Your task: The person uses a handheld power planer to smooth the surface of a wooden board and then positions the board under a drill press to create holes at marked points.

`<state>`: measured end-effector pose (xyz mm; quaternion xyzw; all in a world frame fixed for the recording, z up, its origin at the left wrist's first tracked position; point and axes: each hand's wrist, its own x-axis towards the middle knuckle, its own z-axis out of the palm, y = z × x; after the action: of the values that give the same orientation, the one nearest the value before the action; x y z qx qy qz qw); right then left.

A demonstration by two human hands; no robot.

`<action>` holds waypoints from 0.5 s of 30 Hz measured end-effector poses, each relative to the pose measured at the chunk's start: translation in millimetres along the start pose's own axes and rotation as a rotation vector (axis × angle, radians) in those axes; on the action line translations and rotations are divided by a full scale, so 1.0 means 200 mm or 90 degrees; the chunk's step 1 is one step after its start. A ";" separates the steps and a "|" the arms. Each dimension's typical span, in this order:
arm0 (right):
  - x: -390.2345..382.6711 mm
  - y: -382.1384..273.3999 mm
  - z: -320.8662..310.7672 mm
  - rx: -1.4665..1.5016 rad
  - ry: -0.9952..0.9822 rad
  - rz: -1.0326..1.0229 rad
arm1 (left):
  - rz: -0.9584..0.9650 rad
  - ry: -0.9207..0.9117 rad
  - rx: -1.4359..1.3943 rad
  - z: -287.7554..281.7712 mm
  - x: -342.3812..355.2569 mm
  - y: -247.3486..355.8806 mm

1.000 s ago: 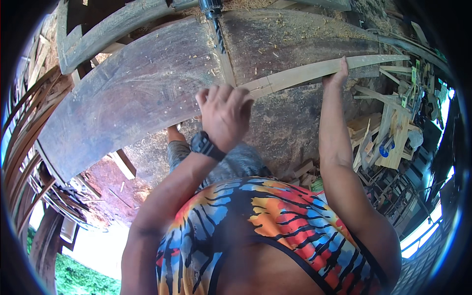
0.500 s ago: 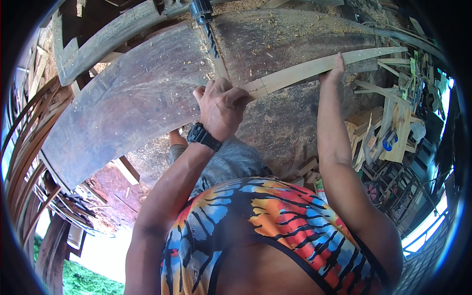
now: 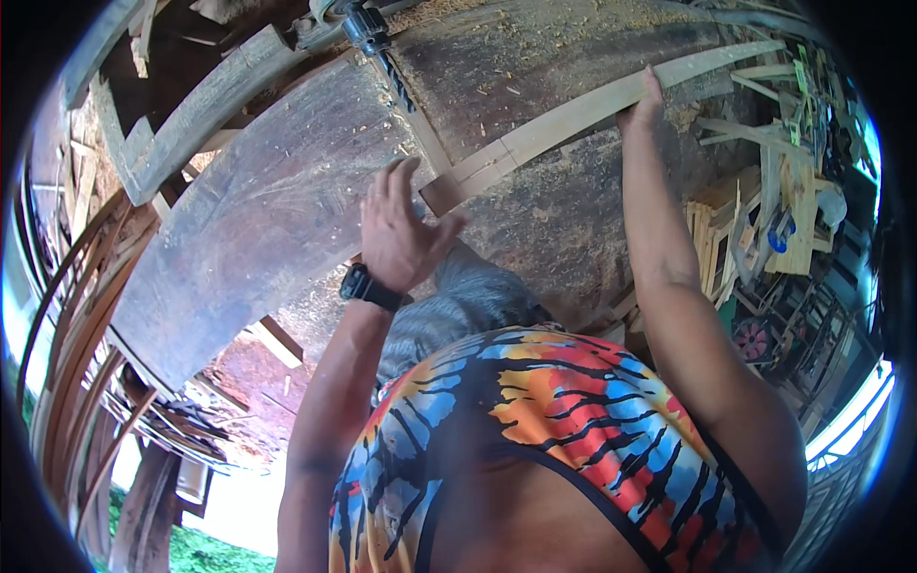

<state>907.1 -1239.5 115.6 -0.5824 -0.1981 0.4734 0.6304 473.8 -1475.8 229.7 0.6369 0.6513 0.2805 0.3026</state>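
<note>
A long, pale, slightly curved wooden piece (image 3: 554,129) lies across the dark worktop, its squared end (image 3: 444,191) toward my left and its narrow tip toward the far right. My right hand (image 3: 643,103) grips it past its middle, thumb on top and the other fingers hidden beneath. Just left of the squared end, my left hand (image 3: 401,229) is raised with fingers apart, holding nothing; a black watch (image 3: 371,286) is on that wrist. Beyond the squared end, a drill bit (image 3: 395,81) in a black chuck (image 3: 367,29) points toward me over a thin wooden strip (image 3: 425,134).
Sawdust and chips lie scattered over the worktop (image 3: 258,210). A thick curved timber (image 3: 210,105) sits at the far left, above bent wooden strips (image 3: 91,296) at the left edge. Stacked boards (image 3: 721,229) and a machine with a reddish wheel (image 3: 752,336) stand at the right.
My left hand has let go of the wooden piece's squared end and drawn back left, fingers spreading. The right hand still holds the piece, whose left end is now uncovered. The view has shifted slightly.
</note>
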 end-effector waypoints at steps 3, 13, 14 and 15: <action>-0.05 0.06 0.09 0.021 -0.001 0.008 | -0.033 -0.087 0.016 0.02 0.01 0.03; -0.18 0.00 -0.02 -0.230 0.206 0.084 | 0.033 -0.193 0.070 0.07 -0.01 -0.11; -0.35 0.03 0.11 -0.266 0.202 0.144 | 0.054 -0.156 0.091 0.04 -0.06 -0.17; -0.47 -0.02 0.17 -0.288 0.211 0.185 | 0.091 -0.121 0.102 0.02 -0.07 -0.19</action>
<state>837.1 -1298.0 154.8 -0.7993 -0.1080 0.4011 0.4342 451.5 -1491.7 199.6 0.7275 0.5929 0.1871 0.2901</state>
